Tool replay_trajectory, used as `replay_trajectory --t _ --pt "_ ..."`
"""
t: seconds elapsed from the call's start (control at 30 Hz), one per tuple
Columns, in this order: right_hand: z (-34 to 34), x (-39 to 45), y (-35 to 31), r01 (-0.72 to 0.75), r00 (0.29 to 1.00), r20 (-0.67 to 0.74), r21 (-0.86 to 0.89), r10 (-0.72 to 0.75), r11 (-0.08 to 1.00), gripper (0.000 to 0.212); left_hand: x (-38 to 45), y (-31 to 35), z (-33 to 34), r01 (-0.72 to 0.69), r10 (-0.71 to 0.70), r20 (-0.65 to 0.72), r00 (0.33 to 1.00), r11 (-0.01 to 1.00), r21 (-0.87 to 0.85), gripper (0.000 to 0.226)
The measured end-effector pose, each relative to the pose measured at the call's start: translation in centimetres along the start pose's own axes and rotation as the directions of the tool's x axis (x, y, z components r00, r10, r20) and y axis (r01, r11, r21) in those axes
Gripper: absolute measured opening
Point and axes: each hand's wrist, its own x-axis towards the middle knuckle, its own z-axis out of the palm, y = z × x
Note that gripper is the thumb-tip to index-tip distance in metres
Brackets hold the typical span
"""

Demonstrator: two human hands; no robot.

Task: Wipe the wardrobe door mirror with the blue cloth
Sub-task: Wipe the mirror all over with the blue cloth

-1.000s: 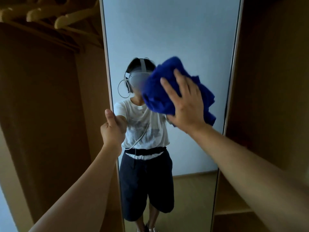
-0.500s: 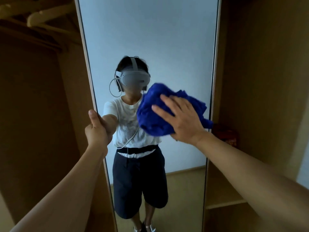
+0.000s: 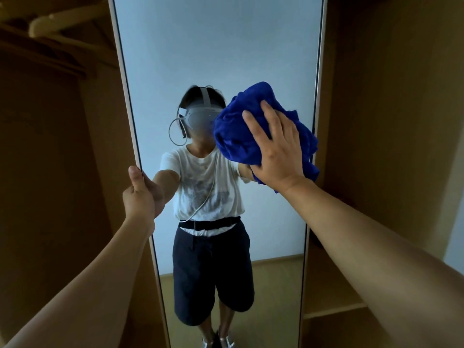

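Blue bunched cloth (image 3: pixel 241 136) sits under the flat, spread-fingered right hand (image 3: pixel 276 146), pressed to the tall wardrobe door mirror (image 3: pixel 226 46). The left hand (image 3: pixel 140 194) grips the door's edge; brace there and sweep in overlapping strokes

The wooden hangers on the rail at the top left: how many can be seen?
1 clearly: a pale wooden hanger hangs at the top left, beside the mirror. A second may sit at the very top edge, but it is cut off and dark.
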Motion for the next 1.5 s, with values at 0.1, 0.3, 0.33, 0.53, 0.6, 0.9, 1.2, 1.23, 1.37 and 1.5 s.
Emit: replay_trajectory --t 0.1,0.3,0.33,0.53,0.6,0.9,1.2,1.23,1.37,1.5 --pt "0.3 -0.2 0.1 0.005 1.000 -0.024 0.011 -0.005 1.000 0.083 0.0 -0.2 -0.3 -0.004 0.003 0.024 1.000 0.999 0.035 0.070" --pt "1.4 -7.9 -0.9 -0.063 0.998 -0.011 0.082 0.065 0.995 0.074 0.0 -0.4 -0.8 -0.032 0.029 0.032 0.999 0.996 0.087 0.062" --pt "1.6 -10.0 -1.1 -0.070 0.997 0.020 0.086 0.069 0.994 0.074 -0.1 -0.4 -0.9 -0.041 0.038 0.035 0.999 0.995 0.089 0.061" --pt "1.6 -14.6 -0.1 -0.051 0.988 0.149 0.052 0.042 0.997 0.098 -0.3 -0.4 -1.0 -0.065 0.060 0.065 0.996 0.994 0.082 0.060" --pt "1.1 -11.8 0.4 -0.146 0.986 0.095 0.091 0.137 0.985 0.094 0.0 -0.5 -0.9 -0.056 0.052 0.060 0.997 0.996 0.071 0.061" --pt "0.6 2.7 -2.4 -0.369 0.918 -0.120 0.100 0.379 0.924 0.077 0.7 -0.8 -0.8 -0.011 0.006 0.079 0.997 0.998 0.058 0.079" --pt "3.0 -10.1 -7.6 0.002 0.998 0.056 0.116 -0.008 0.993 0.081 -0.5 -3.6 -2.2 -0.067 0.051 0.148 0.988 0.992 0.104 0.054" --pt "3.2 -11.9 -8.3 0.036 0.995 0.086 0.112 -0.045 0.993 0.081 -0.6 -4.4 -2.7 -0.054 0.035 0.165 0.986 0.992 0.115 0.054" --pt "2.9 -13.7 -9.7 0.106 0.979 0.166 0.092 -0.120 0.990 0.077 -1.0 -7.0 -3.6 -0.007 -0.025 0.219 0.975 0.989 0.146 0.052" --pt "2.7 -8.4 -12.1 -0.018 0.992 0.129 0.106 0.004 0.994 0.077 -1.7 -9.6 -4.1 0.073 -0.101 0.269 0.958 0.991 0.112 0.053"
